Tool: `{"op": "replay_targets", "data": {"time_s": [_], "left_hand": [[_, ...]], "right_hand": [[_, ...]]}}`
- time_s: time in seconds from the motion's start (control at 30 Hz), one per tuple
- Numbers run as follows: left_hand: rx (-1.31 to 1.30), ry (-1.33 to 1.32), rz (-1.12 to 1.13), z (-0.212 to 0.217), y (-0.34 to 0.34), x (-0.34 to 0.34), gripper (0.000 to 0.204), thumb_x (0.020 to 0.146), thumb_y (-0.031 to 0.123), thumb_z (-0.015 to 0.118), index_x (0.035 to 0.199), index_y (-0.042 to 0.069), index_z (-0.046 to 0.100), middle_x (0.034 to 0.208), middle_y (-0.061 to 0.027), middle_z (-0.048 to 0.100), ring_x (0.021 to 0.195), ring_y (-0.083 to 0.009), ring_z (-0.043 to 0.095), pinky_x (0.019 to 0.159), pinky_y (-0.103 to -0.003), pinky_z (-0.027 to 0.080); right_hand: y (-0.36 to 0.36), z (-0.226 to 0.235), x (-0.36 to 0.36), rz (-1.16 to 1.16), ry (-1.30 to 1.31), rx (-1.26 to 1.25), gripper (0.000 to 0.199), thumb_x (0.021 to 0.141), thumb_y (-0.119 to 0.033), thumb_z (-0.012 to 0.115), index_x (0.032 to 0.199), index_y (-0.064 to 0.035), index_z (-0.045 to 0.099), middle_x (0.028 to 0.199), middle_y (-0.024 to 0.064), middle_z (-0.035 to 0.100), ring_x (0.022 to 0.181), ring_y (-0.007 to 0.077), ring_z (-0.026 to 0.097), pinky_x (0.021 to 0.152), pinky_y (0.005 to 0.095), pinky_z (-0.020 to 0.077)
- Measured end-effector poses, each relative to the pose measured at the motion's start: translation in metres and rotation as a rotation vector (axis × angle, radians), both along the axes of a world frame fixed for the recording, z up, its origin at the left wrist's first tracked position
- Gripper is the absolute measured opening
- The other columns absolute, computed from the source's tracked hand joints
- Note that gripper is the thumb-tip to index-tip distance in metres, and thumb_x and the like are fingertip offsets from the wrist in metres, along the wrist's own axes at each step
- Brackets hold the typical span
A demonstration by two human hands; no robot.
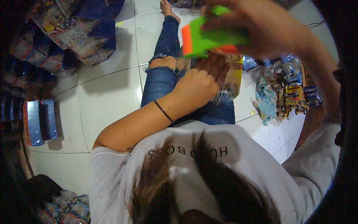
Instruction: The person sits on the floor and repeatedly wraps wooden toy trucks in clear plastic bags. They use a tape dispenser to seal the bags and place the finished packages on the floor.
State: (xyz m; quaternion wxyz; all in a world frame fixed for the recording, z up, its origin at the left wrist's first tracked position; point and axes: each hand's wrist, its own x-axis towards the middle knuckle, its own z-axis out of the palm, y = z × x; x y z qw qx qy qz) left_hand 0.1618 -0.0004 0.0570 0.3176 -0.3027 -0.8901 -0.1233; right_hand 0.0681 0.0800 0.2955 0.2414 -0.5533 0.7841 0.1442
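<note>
My right hand [257, 30] is raised over my lap, its fingers closed around a bright green and orange tool [201, 37] that looks like a hand-held tape dispenser. Motion blurs both, and the tool's far side is hidden by the fingers. Just below it, my left hand [201, 82] lies flat with fingers stretched out over a clear plastic package [235, 74] with a yellow part. The package rests on my legs in torn jeans [160, 84]; my left hand and the tool cover much of it.
Stacked wrapped packages [82, 33] stand at the far left. Blue-sided boxes [39, 121] sit on the tiled floor at left. On the right are toy trucks [294, 95] and a crumpled light-blue plastic bag [265, 99]. More plastic-wrapped items [69, 207] lie at lower left.
</note>
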Motion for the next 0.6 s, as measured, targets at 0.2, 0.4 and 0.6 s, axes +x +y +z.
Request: {"op": "replay_targets", "data": {"time_s": [0.2, 0.4, 0.6], "left_hand": [[0.090, -0.046, -0.050, 0.004, -0.004, 0.003, 0.051, 0.080, 0.014, 0.061, 0.128, 0.002, 0.051, 0.131, -0.0164, 0.051, 0.127, -0.0330, 0.044, 0.106, -0.043, 0.037], [0.053, -0.077, -0.105, 0.007, -0.015, 0.009, 0.045, 0.080, 0.011, 0.056, 0.124, -0.001, 0.053, 0.130, -0.0156, 0.053, 0.127, -0.0300, 0.045, 0.106, -0.040, 0.037], [0.012, -0.095, -0.066, 0.015, -0.026, 0.015, 0.053, 0.078, 0.015, 0.066, 0.126, 0.000, 0.052, 0.131, -0.0138, 0.052, 0.126, -0.0305, 0.047, 0.105, -0.041, 0.039]], "right_hand": [[0.170, -0.071, 0.012, 0.029, 0.450, -0.556, 0.075, 0.051, 0.001, 0.074, 0.123, -0.0178, 0.061, 0.122, 0.0121, 0.055, 0.110, 0.0319, 0.057, 0.093, 0.0386, 0.0486], [0.250, -0.138, 0.032, -0.243, 0.449, -0.640, 0.079, 0.051, 0.002, 0.074, 0.126, -0.0192, 0.059, 0.126, 0.0152, 0.053, 0.112, 0.0323, 0.056, 0.095, 0.0392, 0.0477], [0.257, -0.154, 0.009, -0.175, 0.450, -0.640, 0.085, 0.051, 0.003, 0.076, 0.130, -0.0206, 0.056, 0.128, 0.0171, 0.051, 0.111, 0.0336, 0.056, 0.094, 0.0384, 0.0479]]}}
